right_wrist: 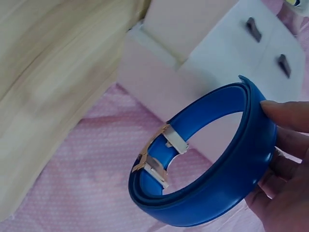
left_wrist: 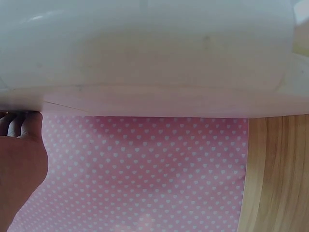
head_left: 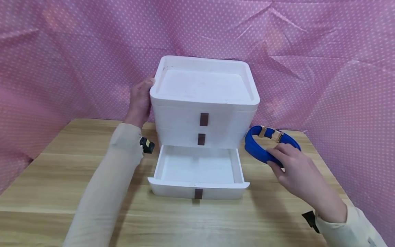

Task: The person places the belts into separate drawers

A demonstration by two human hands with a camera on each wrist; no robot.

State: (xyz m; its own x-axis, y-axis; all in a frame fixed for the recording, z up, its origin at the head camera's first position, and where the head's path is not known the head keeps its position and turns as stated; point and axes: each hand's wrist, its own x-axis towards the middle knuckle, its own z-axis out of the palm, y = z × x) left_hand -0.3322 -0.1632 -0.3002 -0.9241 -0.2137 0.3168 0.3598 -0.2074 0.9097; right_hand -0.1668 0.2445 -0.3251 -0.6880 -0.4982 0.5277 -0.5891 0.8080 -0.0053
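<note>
A white drawer cabinet [head_left: 177, 120] stands on the wooden table, with its lowest drawer [head_left: 197, 192] pulled out and nothing lying in it. My left hand [head_left: 140, 99] holds the cabinet's upper left side, thumb at the top rim; in the left wrist view, bent fingers [left_wrist: 31, 124] meet its edge. To the right of the cabinet, my right hand [head_left: 293, 168] pinches a coiled blue belt [head_left: 257, 151] above the table. The belt's gold-coloured buckle [right_wrist: 157, 169] lies on the side of the coil away from the fingers.
Two upper drawers with brown pull tabs [head_left: 204, 119] are closed. The cabinet top forms a shallow tray [head_left: 203, 85]. Pink dotted cloth [head_left: 108, 51] hangs behind and on both sides of the wooden table [head_left: 77, 171].
</note>
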